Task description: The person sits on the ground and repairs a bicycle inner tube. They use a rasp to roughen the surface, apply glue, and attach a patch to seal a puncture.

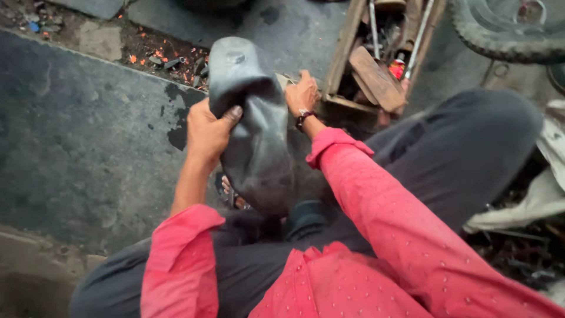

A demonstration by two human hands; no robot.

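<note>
A wooden toolbox [376, 65] sits just beyond the right hand [301, 94], with one tyre [506, 35] further off. One black rubber tube [253, 129] hangs folded between both hands. The left hand [207, 132] clamps its side, thumb pressed on top; the right hand's fingers are hidden behind the tube's upper edge, so I cannot tell its grip.

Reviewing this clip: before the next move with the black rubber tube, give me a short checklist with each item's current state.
1. Left hand grips the black rubber tube, thumb over its front: ok.
2. Right hand on the tube's far side: contact cannot tell, it is partly hidden.
3. Tube lifted off the wet ground: ok.
4. Wooden toolbox close to the right hand: ok.
5. Any hole or patch on the tube: cannot tell.
</note>
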